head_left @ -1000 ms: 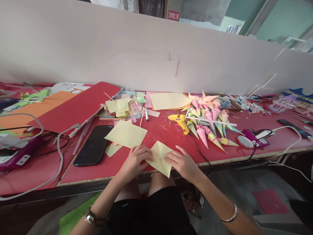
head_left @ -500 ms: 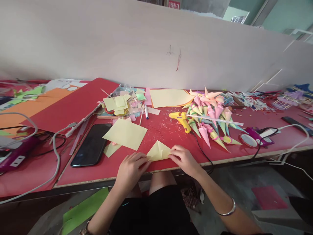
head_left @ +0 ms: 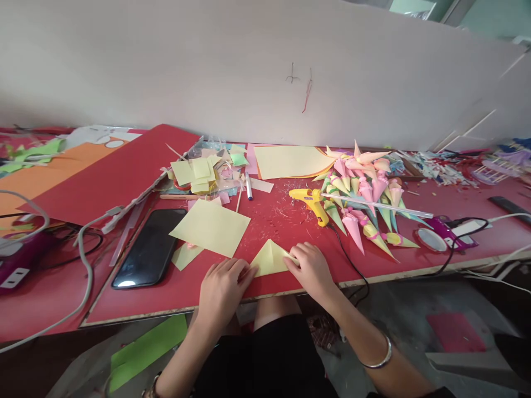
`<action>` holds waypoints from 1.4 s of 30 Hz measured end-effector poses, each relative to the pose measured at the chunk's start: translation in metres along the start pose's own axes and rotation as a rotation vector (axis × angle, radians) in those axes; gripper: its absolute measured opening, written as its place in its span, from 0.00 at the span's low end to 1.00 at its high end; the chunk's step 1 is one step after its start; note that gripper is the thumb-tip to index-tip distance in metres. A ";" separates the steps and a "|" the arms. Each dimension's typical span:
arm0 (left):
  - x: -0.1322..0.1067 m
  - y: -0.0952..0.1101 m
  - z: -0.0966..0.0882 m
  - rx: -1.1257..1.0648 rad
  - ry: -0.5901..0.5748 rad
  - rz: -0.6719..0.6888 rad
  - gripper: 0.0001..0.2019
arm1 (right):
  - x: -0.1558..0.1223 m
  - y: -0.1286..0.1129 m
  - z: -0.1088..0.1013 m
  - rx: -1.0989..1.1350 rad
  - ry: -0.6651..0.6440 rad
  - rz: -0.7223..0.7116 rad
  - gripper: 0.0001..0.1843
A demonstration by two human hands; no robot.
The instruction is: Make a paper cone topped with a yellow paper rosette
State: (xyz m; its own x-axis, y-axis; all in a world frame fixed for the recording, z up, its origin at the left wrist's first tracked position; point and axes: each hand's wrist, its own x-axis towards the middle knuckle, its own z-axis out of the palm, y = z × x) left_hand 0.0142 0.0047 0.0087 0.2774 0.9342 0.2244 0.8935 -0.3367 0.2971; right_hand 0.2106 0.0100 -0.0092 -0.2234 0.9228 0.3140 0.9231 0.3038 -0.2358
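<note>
A folded yellow paper (head_left: 270, 260), shaped like a triangle with a crease down its middle, lies at the front of the red table. My left hand (head_left: 226, 284) pinches its left corner between thumb and fingers. At the opposite corner, my right hand (head_left: 310, 271) grips the paper, its fingertips curled over the edge. Just behind my left hand lies a flat yellow sheet (head_left: 211, 228), partly covering a smaller yellow piece (head_left: 185, 256).
A black phone (head_left: 150, 249) lies left of the sheets. A yellow glue gun (head_left: 311, 203) rests against many-coloured paper cones (head_left: 365, 190) on the right, its black cord running over the table edge. Paper scraps (head_left: 203, 171), a marker (head_left: 248, 187) and cream sheets (head_left: 290, 160) lie behind.
My right fingers have shifted at the right corner, and the paper's right side now looks flatter. My left hand still holds the left corner. The view has tilted down slightly.
</note>
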 end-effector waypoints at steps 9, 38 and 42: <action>0.004 0.001 -0.002 0.051 -0.059 -0.002 0.14 | 0.003 -0.003 0.002 -0.097 -0.019 0.032 0.12; 0.036 -0.048 -0.032 0.074 -0.443 0.522 0.21 | 0.000 -0.031 -0.003 -0.004 0.014 -0.555 0.18; 0.037 -0.046 -0.033 0.067 -0.416 0.548 0.20 | -0.001 -0.041 -0.004 0.017 -0.045 -0.579 0.18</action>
State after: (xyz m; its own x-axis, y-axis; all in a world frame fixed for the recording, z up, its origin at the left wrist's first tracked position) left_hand -0.0288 0.0512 0.0343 0.7955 0.6036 -0.0530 0.6020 -0.7776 0.1814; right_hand 0.1739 -0.0044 0.0035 -0.7037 0.6144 0.3569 0.6415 0.7653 -0.0525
